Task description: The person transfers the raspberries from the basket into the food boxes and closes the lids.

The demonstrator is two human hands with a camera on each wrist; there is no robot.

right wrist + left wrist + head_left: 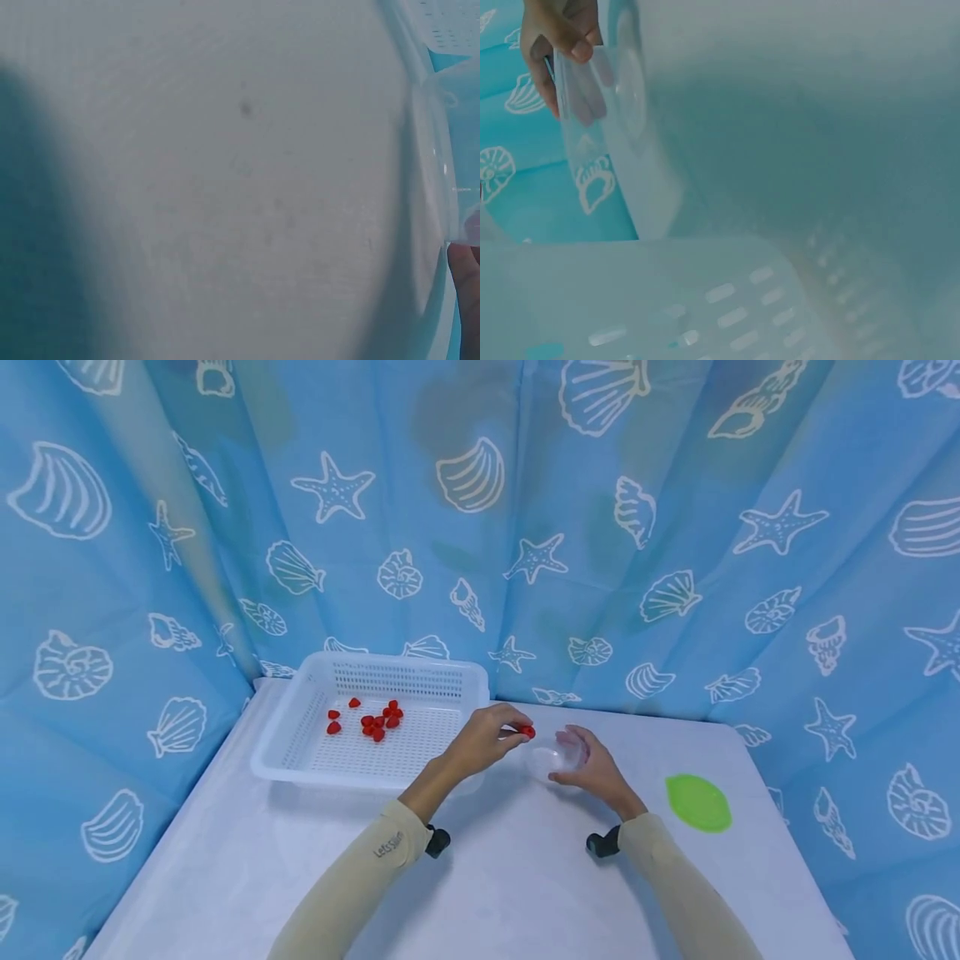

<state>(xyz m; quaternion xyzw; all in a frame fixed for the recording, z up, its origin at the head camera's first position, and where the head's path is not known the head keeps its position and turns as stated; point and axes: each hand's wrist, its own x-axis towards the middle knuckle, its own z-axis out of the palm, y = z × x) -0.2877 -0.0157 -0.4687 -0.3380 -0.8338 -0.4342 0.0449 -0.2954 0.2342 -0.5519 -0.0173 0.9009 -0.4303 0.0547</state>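
My left hand (pixel 483 742) pinches a small red raspberry-like berry (pixel 528 732) between thumb and fingertips, just over the near-left rim of a clear bowl (pixel 540 763). The right hand (pixel 597 768) grips that bowl from its right side, thumb at the front and fingers behind. In the left wrist view, the right hand (pixel 555 34) shows at the top left, holding the see-through bowl (pixel 577 139); the left hand is out of sight there. The right wrist view catches only the bowl's side (pixel 435 157) and a thumb (pixel 463 281) at the right edge.
Left of the bowl stands a white perforated basket (pixel 273 747), with several red berries (pixel 372 725) scattered on its floor. A green lemon-shaped piece (pixel 699 802) lies to the right on the white-covered table (pixel 517 893). A blue shell-print curtain (pixel 420 552) hangs behind.
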